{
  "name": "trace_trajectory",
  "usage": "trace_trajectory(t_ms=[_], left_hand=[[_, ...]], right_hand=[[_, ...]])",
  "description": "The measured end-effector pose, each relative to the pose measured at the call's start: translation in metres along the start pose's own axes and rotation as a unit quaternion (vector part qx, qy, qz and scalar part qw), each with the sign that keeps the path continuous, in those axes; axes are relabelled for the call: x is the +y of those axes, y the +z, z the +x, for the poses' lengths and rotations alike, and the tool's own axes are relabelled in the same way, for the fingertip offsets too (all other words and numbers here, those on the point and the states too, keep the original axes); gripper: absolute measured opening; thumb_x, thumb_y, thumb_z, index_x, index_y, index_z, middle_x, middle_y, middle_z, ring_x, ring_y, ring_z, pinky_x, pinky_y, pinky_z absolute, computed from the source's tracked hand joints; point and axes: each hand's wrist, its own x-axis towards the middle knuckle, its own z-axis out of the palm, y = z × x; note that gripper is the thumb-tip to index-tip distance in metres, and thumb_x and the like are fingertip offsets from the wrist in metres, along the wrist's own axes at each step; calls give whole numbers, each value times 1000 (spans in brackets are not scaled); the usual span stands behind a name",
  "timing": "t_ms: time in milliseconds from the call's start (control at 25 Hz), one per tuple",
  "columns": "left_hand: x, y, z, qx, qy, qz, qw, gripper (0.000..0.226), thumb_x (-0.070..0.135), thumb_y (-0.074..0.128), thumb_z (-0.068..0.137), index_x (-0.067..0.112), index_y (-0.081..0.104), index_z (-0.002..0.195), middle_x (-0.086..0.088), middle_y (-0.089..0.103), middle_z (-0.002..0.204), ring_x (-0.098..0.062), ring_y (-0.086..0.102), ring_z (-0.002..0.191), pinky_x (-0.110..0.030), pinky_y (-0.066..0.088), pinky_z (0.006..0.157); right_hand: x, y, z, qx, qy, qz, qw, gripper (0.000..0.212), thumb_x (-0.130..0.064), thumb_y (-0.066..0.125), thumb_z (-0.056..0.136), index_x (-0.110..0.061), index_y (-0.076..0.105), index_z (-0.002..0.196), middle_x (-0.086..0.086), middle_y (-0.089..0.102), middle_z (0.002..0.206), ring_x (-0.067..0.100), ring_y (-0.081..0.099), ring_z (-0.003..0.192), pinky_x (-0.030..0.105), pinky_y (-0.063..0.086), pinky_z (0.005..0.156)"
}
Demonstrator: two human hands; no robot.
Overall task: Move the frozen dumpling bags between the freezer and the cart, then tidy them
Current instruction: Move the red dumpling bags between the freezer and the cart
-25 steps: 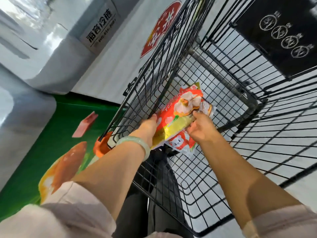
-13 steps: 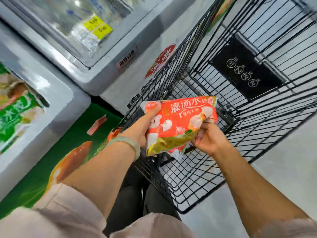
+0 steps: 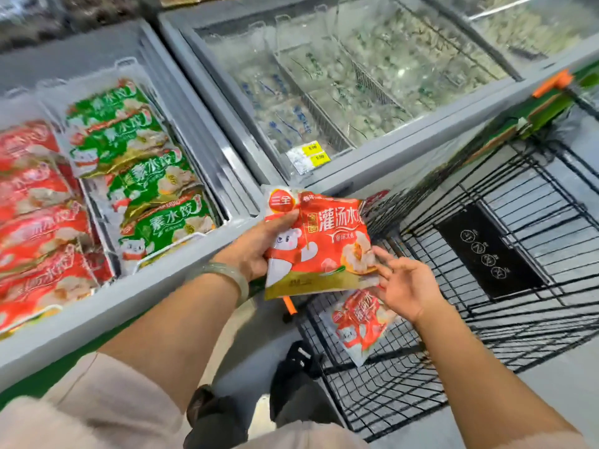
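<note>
**One red bag held over the cart's edge, one in the basket**

The left hand (image 3: pixel 256 251) grips the red dumpling bag (image 3: pixel 324 241) by its left edge, thumb curled over the printed face and fingers underneath. The bag is in the air, face up, between the open freezer (image 3: pixel 136 293) and the cart (image 3: pixel 382 396). The right hand (image 3: pixel 405 286) is spread open, its fingers (image 3: pixel 384 270) straight and only touching the bag's lower right corner, gripping nothing.

A second red bag (image 3: pixel 359 322) lies flat on the wire floor of the cart, just below the held one. In the open freezer, green bags (image 3: pixel 146 176) fill one column and matching red bags (image 3: pixel 35 222) fill the column to their left. The glass-lidded freezer (image 3: pixel 405 147) behind holds pale packs.

The step in hand looks like a transfer from cart to freezer. The next move would probably carry the bag left over the freezer rim on one hand's grip and lay it on the red column, not the green, label up and squared with its neighbours. The free right hand could then reach into the cart for the other bag.
</note>
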Motion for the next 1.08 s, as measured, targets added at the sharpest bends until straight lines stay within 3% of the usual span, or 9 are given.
trace_trajectory(t_ms=[80,200,320,400,600,800,880,960,1080], left_hand=[[16,-25,-28,15,21,-2,1000,25,29,56,91,9,67,101,-13,75,91,-25,73,78,-46,59,75],[30,-74,-82,50,37,-5,998,26,32,58,90,9,67,99,-13,75,88,-25,73,74,-44,60,71],[35,-128,-139,64,40,-28,997,29,34,57,90,9,67,99,-14,75,87,-26,73,72,-45,60,70],[36,-162,-172,77,45,-46,995,30,35,58,89,9,66,101,-15,75,88,-27,73,72,-46,60,66],[37,-251,-246,141,74,-58,986,25,33,58,91,9,66,95,-14,75,82,-27,73,66,-41,60,58],[26,-339,-287,222,98,-37,969,35,40,57,91,11,66,109,-13,74,101,-25,72,88,-39,59,79],[25,-364,-304,267,103,-23,958,32,40,52,94,12,66,99,-4,76,86,-16,73,71,-28,60,65],[26,-392,-316,305,94,-6,948,29,33,47,97,15,64,83,4,70,66,-8,61,49,-18,50,50],[28,-424,-321,320,72,0,945,28,6,36,94,14,54,74,-3,52,66,-10,45,49,-21,41,51]], right_hand=[[-3,36,2,11,8,-43,999,66,-41,64,74,-9,52,130,6,67,97,17,58,74,31,41,66],[17,103,14,12,27,-140,990,61,-60,37,91,-15,51,129,6,60,108,14,59,90,34,47,79],[54,181,9,-44,41,-203,977,56,-67,42,86,-16,57,105,7,66,81,18,64,62,30,51,59],[82,224,4,-79,58,-240,966,51,-64,47,86,-14,61,91,7,71,73,21,68,63,35,55,64],[164,313,1,-142,69,-312,937,43,-49,54,88,-12,67,106,7,76,83,19,73,69,30,58,59],[223,382,6,-156,36,-348,924,35,-39,62,86,-10,69,104,12,75,91,23,73,76,39,58,77],[239,407,7,-152,32,-368,917,28,-35,60,89,-10,68,99,12,75,88,24,73,73,39,58,76],[249,430,9,-140,31,-388,910,25,-30,59,91,-8,66,101,15,73,94,27,71,77,39,57,75],[257,461,18,-147,23,-417,897,21,-23,54,95,-6,60,105,17,70,100,26,67,81,36,56,72]])
